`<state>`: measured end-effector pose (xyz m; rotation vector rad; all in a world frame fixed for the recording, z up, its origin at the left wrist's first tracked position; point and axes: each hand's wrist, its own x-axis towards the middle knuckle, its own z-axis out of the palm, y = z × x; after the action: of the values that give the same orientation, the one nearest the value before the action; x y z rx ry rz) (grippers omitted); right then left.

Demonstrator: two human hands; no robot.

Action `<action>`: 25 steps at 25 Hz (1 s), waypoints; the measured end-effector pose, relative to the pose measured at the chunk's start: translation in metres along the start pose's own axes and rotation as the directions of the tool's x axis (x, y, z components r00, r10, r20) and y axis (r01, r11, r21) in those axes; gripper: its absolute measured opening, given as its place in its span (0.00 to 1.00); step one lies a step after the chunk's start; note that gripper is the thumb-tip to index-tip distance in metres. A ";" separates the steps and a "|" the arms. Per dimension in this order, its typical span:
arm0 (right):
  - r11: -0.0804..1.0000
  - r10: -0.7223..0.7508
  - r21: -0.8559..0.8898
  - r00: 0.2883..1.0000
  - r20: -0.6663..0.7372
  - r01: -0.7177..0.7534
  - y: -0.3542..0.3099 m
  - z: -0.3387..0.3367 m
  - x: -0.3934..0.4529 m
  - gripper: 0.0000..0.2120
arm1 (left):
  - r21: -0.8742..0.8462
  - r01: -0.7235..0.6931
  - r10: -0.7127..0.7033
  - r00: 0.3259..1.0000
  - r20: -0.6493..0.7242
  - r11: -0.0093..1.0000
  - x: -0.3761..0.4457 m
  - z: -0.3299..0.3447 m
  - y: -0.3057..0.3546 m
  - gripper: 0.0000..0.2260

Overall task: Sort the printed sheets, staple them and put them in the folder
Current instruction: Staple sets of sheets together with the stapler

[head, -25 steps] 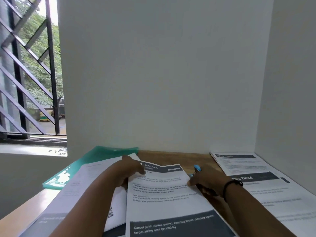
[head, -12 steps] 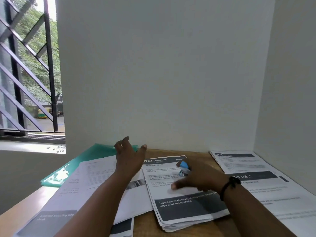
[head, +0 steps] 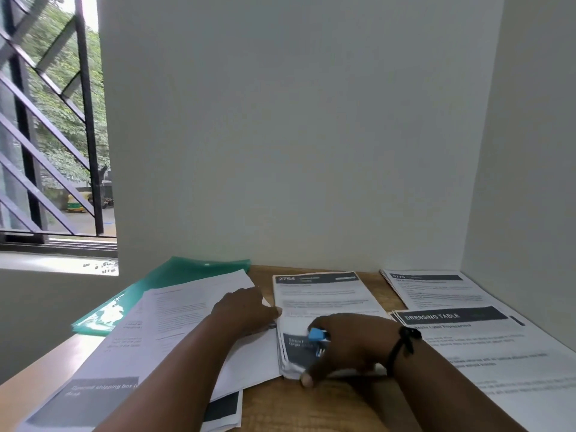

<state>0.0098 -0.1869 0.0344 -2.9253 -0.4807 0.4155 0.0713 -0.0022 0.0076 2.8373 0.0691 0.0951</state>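
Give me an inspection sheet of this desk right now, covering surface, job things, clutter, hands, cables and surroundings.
Surface: wooden desk, mostly covered by paper.
Job's things: middle stack of sheets headed 2754; left pile of sheets overlapping the green folder; right sheets, one headed DRESSING TABLE; blue stapler.
Clutter: nothing seen.
Grips: left hand rests at the middle stack's left edge, whether it pinches the paper cannot be told; right hand holds the stapler over the stack's lower part, thumb at the near edge; black band on that wrist.
Cables: nothing seen.
Surroundings: white walls behind and to the right; barred window to the left, trees outside.
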 end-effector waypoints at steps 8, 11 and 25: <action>0.971 0.029 0.237 0.970 -0.242 0.030 0.030 0.012 0.034 0.35 | 0.096 0.009 -0.005 0.999 -0.037 0.995 0.005 0.014 -0.002 0.33; 0.958 0.045 0.277 0.914 -0.404 0.076 0.037 0.004 0.028 0.24 | 0.084 -0.045 0.054 0.992 -0.111 0.995 -0.002 0.015 0.004 0.29; 0.583 0.811 0.481 0.510 -0.287 -0.655 0.240 0.014 -0.153 0.27 | -0.871 0.388 0.251 0.849 0.465 0.301 -0.102 0.038 0.182 0.27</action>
<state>-0.0639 -0.4616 0.0136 -2.5873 0.8993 -0.1838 -0.0206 -0.1932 0.0203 1.4894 0.0058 -0.5230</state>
